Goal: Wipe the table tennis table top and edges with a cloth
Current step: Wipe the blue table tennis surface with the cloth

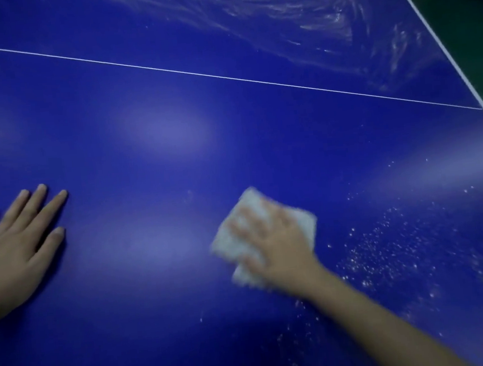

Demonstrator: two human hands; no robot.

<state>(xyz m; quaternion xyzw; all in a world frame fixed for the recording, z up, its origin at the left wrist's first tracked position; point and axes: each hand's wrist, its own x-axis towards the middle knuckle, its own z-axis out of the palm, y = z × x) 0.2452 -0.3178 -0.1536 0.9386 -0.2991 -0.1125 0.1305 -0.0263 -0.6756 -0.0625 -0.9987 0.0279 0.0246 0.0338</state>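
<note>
Blue table tennis table top (175, 159) filled nearly the whole view, glossy, with soft patches of reflected light. On its near half, right of centre, lay a white folded cloth (246, 208), flat on the surface and well short of the table's right edge. The right hand (277, 246) pressed down on the cloth from above, palm down, its fingers (243, 226) stretched out over the fabric. The hand and cloth were blurred, so I could not tell how far those fingers were spread. The bare forearm ran back to the lower right corner.

Just to the right of the cloth and hand, a scatter of white specks (383, 244) dotted the blue surface. A few more lay near the forearm.

Well apart at the left border, the left hand (17, 243) rested flat on the table, palm down. Its fingers (54, 202) were straight and lightly fanned, the thumb held out to the side.

Farther off, a thin white centre line (226, 78) crossed the table on a slant. Beyond it, pale smeared streaks (308, 18) marked the far half. A white edge line (449, 53) bordered the right side, and dark green floor (476, 20) lay past it.
</note>
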